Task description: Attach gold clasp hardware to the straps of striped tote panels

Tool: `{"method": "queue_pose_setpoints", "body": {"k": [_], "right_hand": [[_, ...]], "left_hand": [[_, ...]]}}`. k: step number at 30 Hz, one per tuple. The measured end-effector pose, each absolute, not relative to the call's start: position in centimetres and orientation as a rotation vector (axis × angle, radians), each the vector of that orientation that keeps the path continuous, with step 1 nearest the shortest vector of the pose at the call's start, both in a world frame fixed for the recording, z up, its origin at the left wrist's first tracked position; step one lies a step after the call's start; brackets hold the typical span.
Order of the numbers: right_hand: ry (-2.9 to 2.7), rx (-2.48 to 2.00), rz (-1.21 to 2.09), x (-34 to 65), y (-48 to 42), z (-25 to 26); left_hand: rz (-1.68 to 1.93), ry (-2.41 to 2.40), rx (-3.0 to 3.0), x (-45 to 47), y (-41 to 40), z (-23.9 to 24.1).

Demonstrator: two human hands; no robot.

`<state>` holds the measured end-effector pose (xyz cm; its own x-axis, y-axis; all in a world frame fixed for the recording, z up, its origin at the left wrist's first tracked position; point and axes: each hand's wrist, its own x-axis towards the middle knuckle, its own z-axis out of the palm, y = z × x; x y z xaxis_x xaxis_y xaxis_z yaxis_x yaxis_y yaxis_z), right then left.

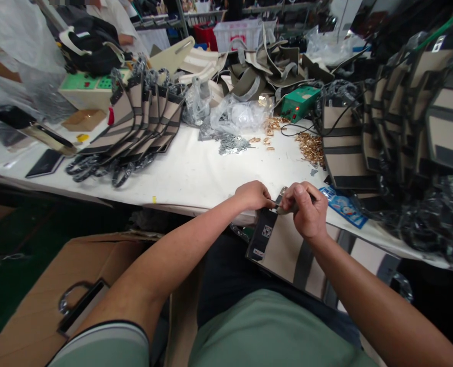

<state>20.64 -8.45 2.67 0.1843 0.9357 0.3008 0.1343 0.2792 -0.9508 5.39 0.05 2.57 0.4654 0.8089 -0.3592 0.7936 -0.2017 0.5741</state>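
Observation:
A beige bag with dark stripes (287, 252) lies on my lap, its top edge against the white table (196, 173). My left hand (254, 195) is closed, pinching the bag's top edge at a dark tag. My right hand (306, 209) is closed around a small dark metal part (282, 195) at the same edge, right beside the left hand's fingertips. What exactly the fingers grip is partly hidden.
A row of similar bags (142, 120) stands at the table's left, a large stack (402, 112) at the right. Gold metal fittings (311, 147), a green box (299, 102), plastic wrap (237, 114) and a phone (45, 163) lie on the table. A cardboard box (58, 295) sits lower left. A person (115, 23) works at the back.

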Motion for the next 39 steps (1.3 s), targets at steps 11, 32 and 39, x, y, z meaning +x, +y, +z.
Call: {"method": "queue_pose_setpoints", "body": {"k": [11,32,39], "right_hand": [[-1.12,-1.059,0.939,19.1,-6.5,3.8],[-1.235,-1.11,1.005,19.4,-5.2,3.8],[-1.438,-1.128,1.04,17.6,-4.4,5.5]], "left_hand": [[-0.016,1.374,1.891,5.4,0.5,2.2],[0.032,1.389,1.873,5.2,0.3,2.0],[-0.052,1.365,2.04,5.6,0.6,1.6]]}}
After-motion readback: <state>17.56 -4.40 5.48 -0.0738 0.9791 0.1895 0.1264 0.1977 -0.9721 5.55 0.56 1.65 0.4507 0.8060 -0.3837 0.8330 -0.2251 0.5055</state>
